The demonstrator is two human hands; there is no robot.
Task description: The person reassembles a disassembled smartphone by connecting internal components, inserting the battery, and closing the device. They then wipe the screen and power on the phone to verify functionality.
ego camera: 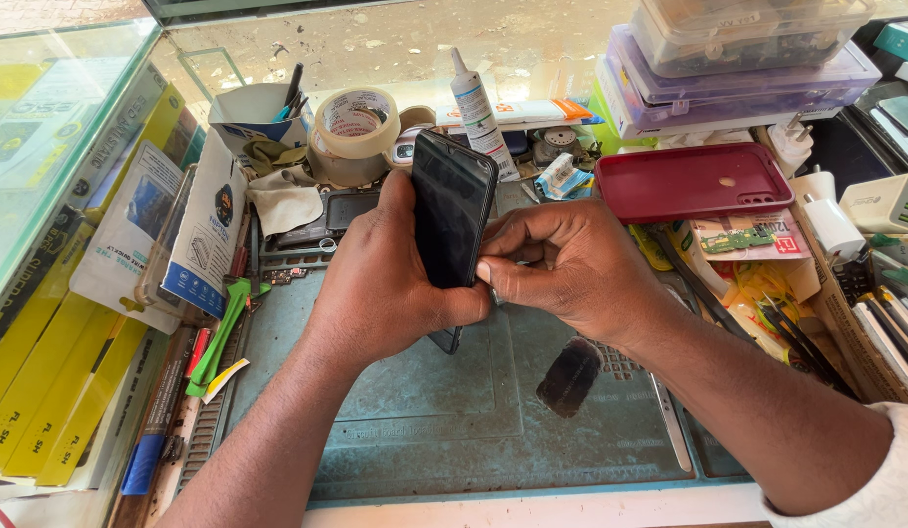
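A: Where do the fingers grip?
B: Left hand (381, 279) clasps the upright black phone (452, 213); right hand (562, 264) fingertips pinch its right edge (thumb underneath), above the blue-green mat (425, 411).
A: Good technique?
B: Probably steady, even edge pressure.

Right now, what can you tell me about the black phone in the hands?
The black phone is a slim slab with a glossy dark face and rounded corners; its screen looks off. It stands nearly upright, a little tilted, above the blue-green work mat. The left hand grips its left edge and back, and the right hand presses fingertips on its right edge.
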